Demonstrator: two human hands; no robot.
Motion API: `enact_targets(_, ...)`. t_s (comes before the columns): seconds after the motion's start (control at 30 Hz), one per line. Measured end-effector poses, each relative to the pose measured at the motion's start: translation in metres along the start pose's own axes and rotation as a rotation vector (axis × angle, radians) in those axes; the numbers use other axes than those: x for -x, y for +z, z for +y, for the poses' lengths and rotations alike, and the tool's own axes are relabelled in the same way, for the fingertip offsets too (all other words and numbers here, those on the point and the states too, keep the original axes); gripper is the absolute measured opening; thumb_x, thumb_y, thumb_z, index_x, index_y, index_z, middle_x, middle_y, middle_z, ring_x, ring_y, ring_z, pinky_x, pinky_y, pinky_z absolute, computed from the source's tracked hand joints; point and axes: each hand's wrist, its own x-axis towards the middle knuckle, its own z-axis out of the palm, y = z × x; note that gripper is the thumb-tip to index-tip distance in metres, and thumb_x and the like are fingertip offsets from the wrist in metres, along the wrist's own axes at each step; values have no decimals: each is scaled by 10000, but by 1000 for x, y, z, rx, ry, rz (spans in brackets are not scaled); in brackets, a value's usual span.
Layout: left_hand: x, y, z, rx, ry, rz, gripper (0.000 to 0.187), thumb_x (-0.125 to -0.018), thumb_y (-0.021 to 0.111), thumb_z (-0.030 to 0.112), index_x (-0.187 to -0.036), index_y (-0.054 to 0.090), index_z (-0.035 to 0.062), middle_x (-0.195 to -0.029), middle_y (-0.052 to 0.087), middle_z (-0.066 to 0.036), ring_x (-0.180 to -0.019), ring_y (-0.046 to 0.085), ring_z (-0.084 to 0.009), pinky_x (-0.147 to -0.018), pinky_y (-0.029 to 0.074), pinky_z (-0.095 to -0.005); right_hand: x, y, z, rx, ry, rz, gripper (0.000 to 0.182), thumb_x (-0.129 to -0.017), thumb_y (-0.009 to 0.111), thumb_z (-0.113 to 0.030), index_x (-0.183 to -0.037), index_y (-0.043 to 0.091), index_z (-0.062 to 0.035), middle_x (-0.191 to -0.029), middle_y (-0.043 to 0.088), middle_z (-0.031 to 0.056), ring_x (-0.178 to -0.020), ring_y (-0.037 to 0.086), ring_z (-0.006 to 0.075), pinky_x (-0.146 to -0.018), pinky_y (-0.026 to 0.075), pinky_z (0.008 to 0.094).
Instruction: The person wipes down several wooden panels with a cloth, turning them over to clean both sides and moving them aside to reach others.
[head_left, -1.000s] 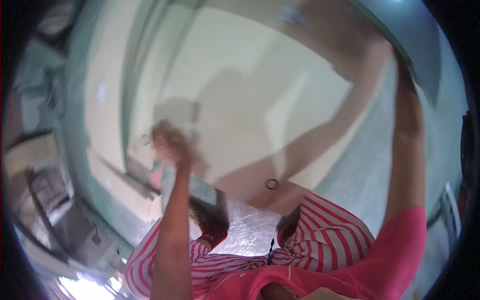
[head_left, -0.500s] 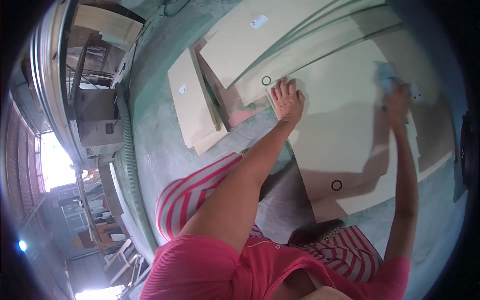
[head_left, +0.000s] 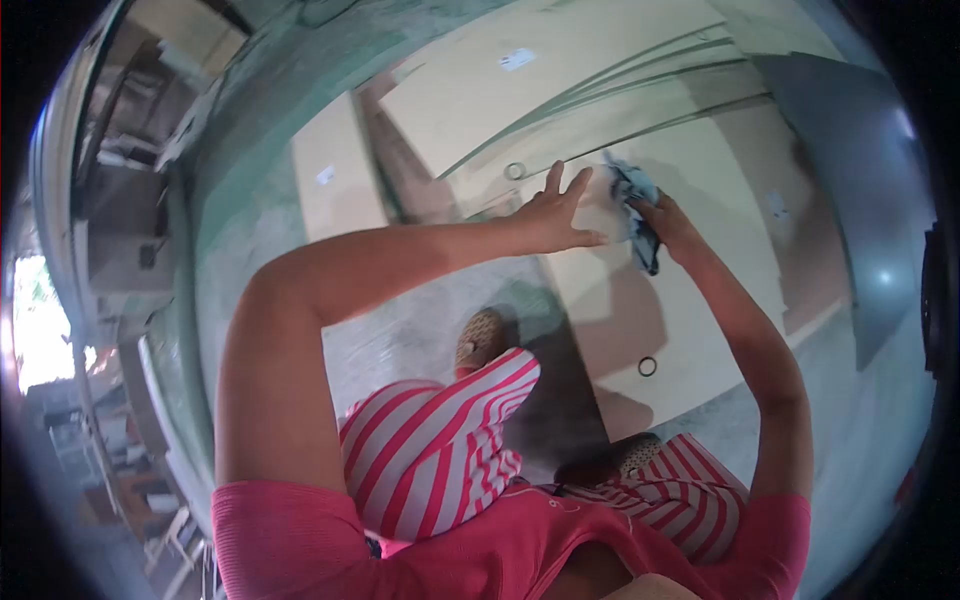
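A bunched blue-grey cloth [head_left: 634, 188] is in my right hand [head_left: 670, 226], whose fingers are closed around it above a pale flat panel [head_left: 700, 290]. To its left my left hand [head_left: 556, 217] is raised over the panel's edge, fingers spread, holding nothing. The cloth hangs between the two hands, apart from the left one. One dark ring [head_left: 648, 367] shows on the near part of the panel, another ring [head_left: 515, 171] by its far left corner.
Stacked pale panels [head_left: 560, 75] lie beyond, one with a white label [head_left: 517, 59]. A narrower panel [head_left: 335, 180] sits to the left. At right is a dark grey sheet [head_left: 850, 190]. My shoe [head_left: 481, 340] is on the floor by the panel, and a hose [head_left: 185, 330] runs along the left.
My right hand has brought the cloth leftward from the panel's far right. My left hand has lifted off the panel, fingers now spread. The view has shifted slightly.
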Motion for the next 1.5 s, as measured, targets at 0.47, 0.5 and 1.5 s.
enact_targets(0.47, -263, -15, 89, 267, 524, 594, 633, -687, 719, 108, -1247, 424, 104, -1133, 454, -212, -986, 530, -414, -835, 472, -441, -14, -169, 48, 1079, -410, 982, 481, -933, 465, -393, -1308, 459, -92, -1332, 438, 207, -1251, 372, 407, -1032, 302, 498)
enact_targets(0.5, -287, -20, 99, 259, 532, 578, 633, -687, 719, 108, -1247, 424, 104, -1133, 454, -212, -986, 530, -414, -835, 472, -441, -17, -177, 59, 1069, -397, 994, 481, -933, 465, -393, -1308, 459, -92, -1332, 438, 207, -1251, 372, 407, -1032, 302, 498)
enact_targets(1.5, -237, 9, -49, -607, 360, 862, 119, -733, 548, 61, -847, 571, 40, -928, 512, -107, -903, 494, -281, -783, 422, -437, -14, -172, 62, 1434, -256, 1037, 455, -902, 471, -325, -1304, 485, -112, -1336, 464, 156, -1271, 389, 322, -1061, 276, 476)
